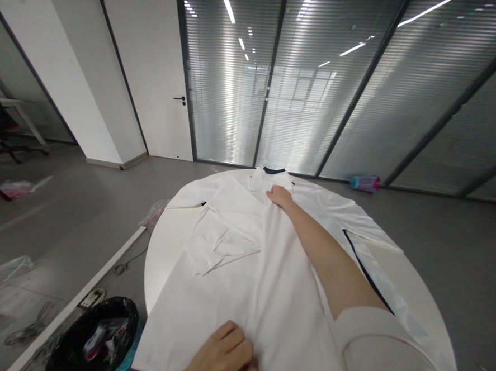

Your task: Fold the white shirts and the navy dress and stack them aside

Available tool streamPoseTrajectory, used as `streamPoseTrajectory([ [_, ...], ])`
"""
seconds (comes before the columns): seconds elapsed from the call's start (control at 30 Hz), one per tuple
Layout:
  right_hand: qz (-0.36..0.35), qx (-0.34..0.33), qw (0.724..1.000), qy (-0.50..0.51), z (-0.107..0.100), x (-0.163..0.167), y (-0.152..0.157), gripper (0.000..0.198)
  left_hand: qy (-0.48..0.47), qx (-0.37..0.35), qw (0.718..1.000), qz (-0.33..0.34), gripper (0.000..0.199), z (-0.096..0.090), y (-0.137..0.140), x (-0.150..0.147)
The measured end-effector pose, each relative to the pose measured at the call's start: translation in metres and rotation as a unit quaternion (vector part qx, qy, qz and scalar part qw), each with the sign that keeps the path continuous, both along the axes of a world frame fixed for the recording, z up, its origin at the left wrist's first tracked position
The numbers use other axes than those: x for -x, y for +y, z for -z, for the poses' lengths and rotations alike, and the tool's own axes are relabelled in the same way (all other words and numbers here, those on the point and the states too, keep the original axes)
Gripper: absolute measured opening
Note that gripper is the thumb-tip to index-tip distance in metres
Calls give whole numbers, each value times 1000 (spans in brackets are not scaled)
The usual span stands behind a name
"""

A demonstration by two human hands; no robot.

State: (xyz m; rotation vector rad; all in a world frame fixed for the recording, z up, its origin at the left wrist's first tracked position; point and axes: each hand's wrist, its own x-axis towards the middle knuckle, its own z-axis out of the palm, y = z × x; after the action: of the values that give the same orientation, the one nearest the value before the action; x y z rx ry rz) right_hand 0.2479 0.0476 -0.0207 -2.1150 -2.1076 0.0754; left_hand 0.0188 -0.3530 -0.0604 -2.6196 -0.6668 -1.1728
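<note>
A white long-sleeved shirt (pixel 228 296) lies spread front up over a round white table, its collar with a dark inner band at the far edge. One sleeve is folded across the front, and its buttoned cuff (pixel 222 252) rests on the chest. My right hand (pixel 280 195) reaches far forward, fingers closed on the front placket just below the collar. Close to me, my left hand (pixel 224 356) has curled fingers gripping the placket's lower part near the hem. The cloth between its fingers is mostly hidden.
Bare tabletop (pixel 169 242) shows at the left. A bin with a black liner (pixel 128 318) stands on the floor at lower left, near a power strip (pixel 92 298) and cables. Glass partitions and a door (pixel 153 79) lie beyond. A blue-and-pink object (pixel 364 183) sits on the floor.
</note>
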Motion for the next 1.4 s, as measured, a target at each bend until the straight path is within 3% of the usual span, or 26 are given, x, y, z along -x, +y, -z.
streamPoseTrajectory([
  [0.17, -4, -51, 999, -5, 13, 5, -4, 57, 74, 22, 997, 13, 35, -26, 10, -10],
  [0.33, 4, -31, 1000, -5, 28, 6, -1, 84, 209, 118, 969, 62, 19, -62, 47, -50],
  [0.4, 1, -3, 1000, -7, 29, 4, 3, 89, 213, 91, 969, 90, 42, -63, 60, -67],
  [0.47, -8, 18, 1000, -10, 29, 2, 8, 92, 210, 59, 970, 104, 73, -55, 65, -78],
  [0.53, -20, 28, 999, -13, 28, -1, 14, 95, 214, 39, 970, 109, 87, -39, 63, -83],
  [0.77, -44, 49, 998, 3, 27, -10, 42, 93, 178, -62, 971, 147, 39, 26, 58, -100],
  [0.93, -38, 31, 999, 21, 31, -11, 56, 89, 183, -97, 970, 127, 35, 42, 66, -111],
  [1.03, -29, -8, 999, 29, 33, -12, 57, 76, 161, -93, 974, 128, 32, 42, 67, -114],
  [1.13, -22, -45, 998, 33, 35, -13, 56, 64, 158, -61, 975, 146, 26, 19, 68, -100],
  [1.23, -21, -73, 997, 33, 35, -13, 55, 58, 165, 52, 977, 125, 27, -28, 71, -54],
  [1.27, -22, -82, 996, 33, 35, -13, 54, 56, 156, 106, 978, 85, 31, -43, 71, -33],
  [1.33, -25, -101, 994, 31, 34, -12, 52, 54, 107, 187, 973, -82, 24, -64, 69, 14],
  [1.4, -28, -127, 991, 27, 31, -11, 48, 51, 61, 211, 946, -237, 21, -68, 60, 61],
])
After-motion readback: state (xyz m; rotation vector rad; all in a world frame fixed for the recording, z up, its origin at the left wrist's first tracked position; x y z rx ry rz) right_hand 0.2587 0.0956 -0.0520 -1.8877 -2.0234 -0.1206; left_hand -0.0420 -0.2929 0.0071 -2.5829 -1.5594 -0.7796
